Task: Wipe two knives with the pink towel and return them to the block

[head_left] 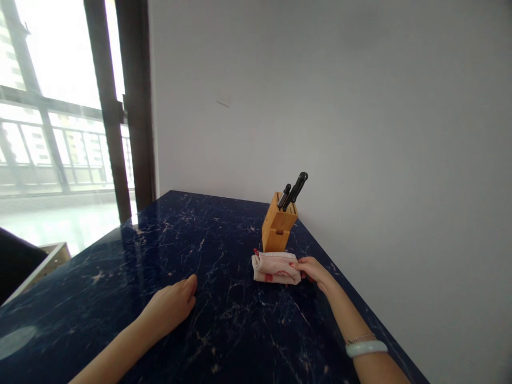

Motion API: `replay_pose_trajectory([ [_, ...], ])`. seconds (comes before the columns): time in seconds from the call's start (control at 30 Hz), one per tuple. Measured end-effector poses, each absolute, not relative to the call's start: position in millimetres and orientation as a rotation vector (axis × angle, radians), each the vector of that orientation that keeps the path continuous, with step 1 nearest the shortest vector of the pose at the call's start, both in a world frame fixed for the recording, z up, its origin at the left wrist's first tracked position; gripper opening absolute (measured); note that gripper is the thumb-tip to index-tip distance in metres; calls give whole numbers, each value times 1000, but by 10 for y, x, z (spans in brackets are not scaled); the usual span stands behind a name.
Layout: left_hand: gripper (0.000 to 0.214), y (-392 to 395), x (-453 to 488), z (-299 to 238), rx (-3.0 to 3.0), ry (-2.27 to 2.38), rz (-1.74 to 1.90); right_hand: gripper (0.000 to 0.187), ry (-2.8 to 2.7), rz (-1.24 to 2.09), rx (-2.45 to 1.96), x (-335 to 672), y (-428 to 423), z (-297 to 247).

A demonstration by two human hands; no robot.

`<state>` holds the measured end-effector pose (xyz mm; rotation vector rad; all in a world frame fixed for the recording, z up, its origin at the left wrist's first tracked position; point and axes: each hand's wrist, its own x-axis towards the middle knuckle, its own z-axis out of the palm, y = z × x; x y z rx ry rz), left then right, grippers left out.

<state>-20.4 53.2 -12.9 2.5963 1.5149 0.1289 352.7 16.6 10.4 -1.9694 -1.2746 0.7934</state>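
A pale pink cloth [277, 268] with red patches lies folded on the dark blue marbled table. My right hand [312, 270] pinches its right end between thumb and fingers; the lower fingers are partly hidden. Directly behind the cloth stands a wooden knife block [279, 224], with several black-handled tools [296, 190] in its top slots. To the left, my left hand [176, 303] rests loosely curled at the tabletop, apart from the cloth, with nothing visible in it.
The marbled table [168, 240] meets a plain grey wall [360, 133] along its right side. At the left is a dark-framed glass door [132, 106], and a dark item with a pale-edged drawer or box [52, 261] sits beside the table.
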Motion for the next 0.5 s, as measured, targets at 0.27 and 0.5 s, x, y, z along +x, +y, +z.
replay_pose_trajectory([
  [0.27, 16, 537, -207, -166, 2591, 1531, 111, 24, -1232, 663, -2062, 3587, 216, 1],
  [0.5, 16, 530, -201, -76, 2579, 1535, 87, 35, -1267, 354, -2207, 3588, 168, 109],
])
